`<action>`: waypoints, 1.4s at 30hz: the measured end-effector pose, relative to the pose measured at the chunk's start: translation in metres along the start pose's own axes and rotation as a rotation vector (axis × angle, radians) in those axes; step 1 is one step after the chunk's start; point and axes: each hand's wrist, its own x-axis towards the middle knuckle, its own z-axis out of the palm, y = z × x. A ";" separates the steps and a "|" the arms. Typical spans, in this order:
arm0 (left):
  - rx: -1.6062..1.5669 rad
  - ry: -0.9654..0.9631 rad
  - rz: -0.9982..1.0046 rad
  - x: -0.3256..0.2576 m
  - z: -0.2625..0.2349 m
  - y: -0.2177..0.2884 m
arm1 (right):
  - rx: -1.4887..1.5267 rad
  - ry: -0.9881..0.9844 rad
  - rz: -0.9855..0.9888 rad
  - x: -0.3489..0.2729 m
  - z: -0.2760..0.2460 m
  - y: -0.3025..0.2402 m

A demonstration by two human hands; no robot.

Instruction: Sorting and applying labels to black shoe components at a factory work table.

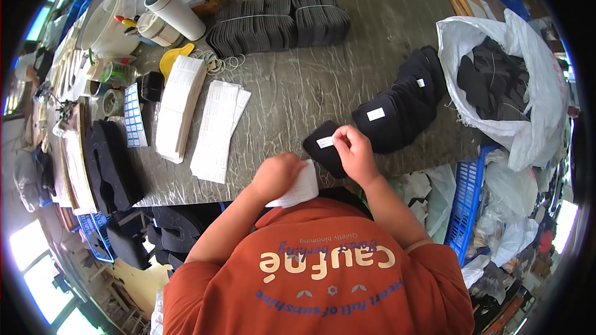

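Observation:
Near the table's front edge, my left hand (277,177) is closed on a white paper sheet or thin stack (302,187), held close against my shirt. My right hand (356,154) is closed in a pinch at the end of a small white label (325,142). That label lies over a black, flat fabric piece (326,157); whether it is stuck down, I cannot tell. Just beyond my right hand, a fanned row of similar black pieces (403,111) curves away, with white labels (376,113) on some of them.
A white woven sack (456,80) of dark pieces stands at the right, above a blue crate (462,205). Bundled black pieces (261,28) sit at the back. Leftward are paper stacks (180,105), loose sheets (214,130), a blue-and-white sticker sheet (133,118) and a white tumbler (176,12).

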 end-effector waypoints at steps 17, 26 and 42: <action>0.294 -0.048 0.455 0.006 0.016 0.008 | -0.136 -0.037 0.142 0.012 0.014 0.043; 0.293 -0.044 0.459 0.006 0.018 0.005 | -0.048 -0.039 0.156 0.011 0.014 0.056; 0.507 -0.091 0.444 0.009 0.020 0.014 | -0.204 0.011 0.113 0.012 0.018 0.046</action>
